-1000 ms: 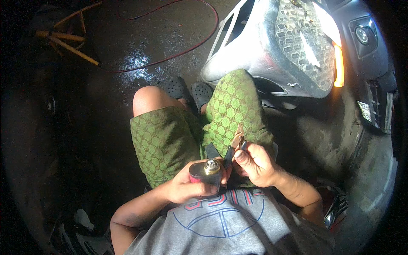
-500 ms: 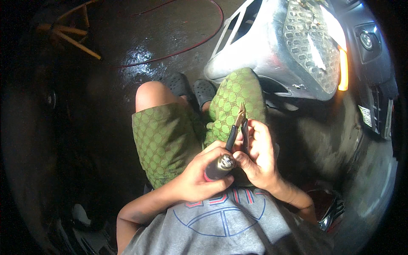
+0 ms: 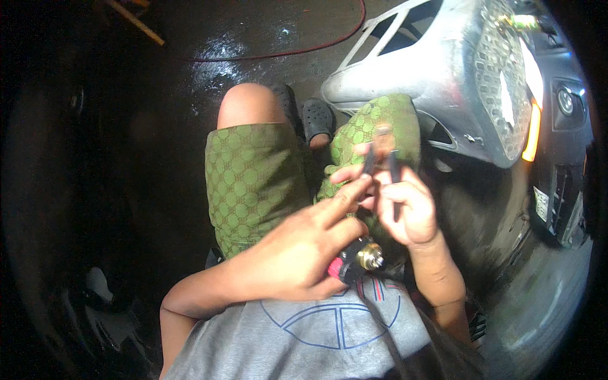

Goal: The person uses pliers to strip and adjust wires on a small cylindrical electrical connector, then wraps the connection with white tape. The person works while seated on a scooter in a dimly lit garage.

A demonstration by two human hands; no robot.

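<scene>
My left hand (image 3: 304, 247) is closed around a black-and-pink cylindrical tool (image 3: 350, 261) with a brass-and-silver nose, which points right, close to my shirt. Its exact kind does not show. The forefinger of that hand stretches forward to one black handle of a pair of pliers (image 3: 394, 166). My right hand (image 3: 413, 212) grips the pliers above my right thigh, with their handles spread apart. Motion blurs the pliers' jaws, and fingers partly hide the handles.
A worn whitish plastic stool (image 3: 405, 79) with a perforated seat lies tipped beyond my right knee. Beside it, a dark car bumper (image 3: 567, 149) with a round lamp fills the right edge. A red hose (image 3: 285, 54) crosses the wet floor, near a yellow metal stand (image 3: 136, 22).
The pliers have swung from pointing forward with handles close to a blurred pose with handles apart. My left hand has turned, its forefinger extended, bringing the tool lower and right. The view has shifted.
</scene>
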